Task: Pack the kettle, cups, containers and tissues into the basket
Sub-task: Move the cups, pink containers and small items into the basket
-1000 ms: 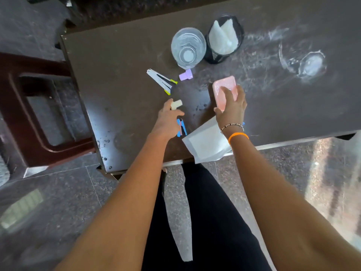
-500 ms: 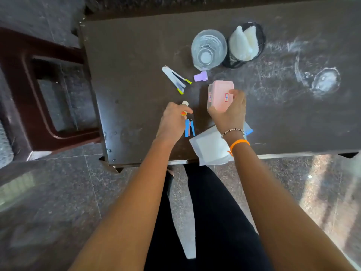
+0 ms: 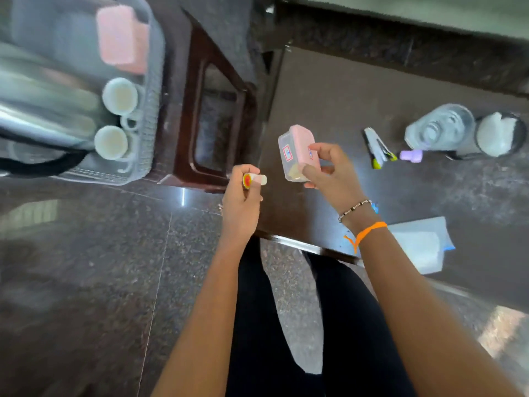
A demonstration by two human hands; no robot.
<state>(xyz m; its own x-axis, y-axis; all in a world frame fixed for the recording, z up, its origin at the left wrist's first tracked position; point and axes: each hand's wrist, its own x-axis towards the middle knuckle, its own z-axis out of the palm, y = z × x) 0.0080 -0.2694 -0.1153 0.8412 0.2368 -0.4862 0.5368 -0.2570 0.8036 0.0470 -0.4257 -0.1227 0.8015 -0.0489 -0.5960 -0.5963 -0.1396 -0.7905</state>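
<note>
My right hand (image 3: pixel 329 170) holds a small pink-lidded container (image 3: pixel 296 151) in the air over the left end of the dark table (image 3: pixel 329 90). My left hand (image 3: pixel 242 200) grips a small white tube with a red-and-yellow end (image 3: pixel 254 179) off the table's left edge. At the far left stands a grey basket (image 3: pixel 150 110) with a steel kettle (image 3: pixel 40 110), two white cups (image 3: pixel 118 96) (image 3: pixel 111 142) and another pink container (image 3: pixel 121 38) in it. A folded white tissue (image 3: pixel 420 247) lies at the table's near edge.
A dark wooden stool (image 3: pixel 217 116) stands between basket and table. On the table's right are a clear glass jar (image 3: pixel 440 130), a black mesh cup with white tissues (image 3: pixel 498 134), a small stapler-like item (image 3: pixel 376 147) and a lilac piece (image 3: pixel 412 155). My black-clad legs are below, over a polished granite floor.
Both hands lifted their items off the table and moved left. The view swung left, bringing the basket with kettle and cups into sight.
</note>
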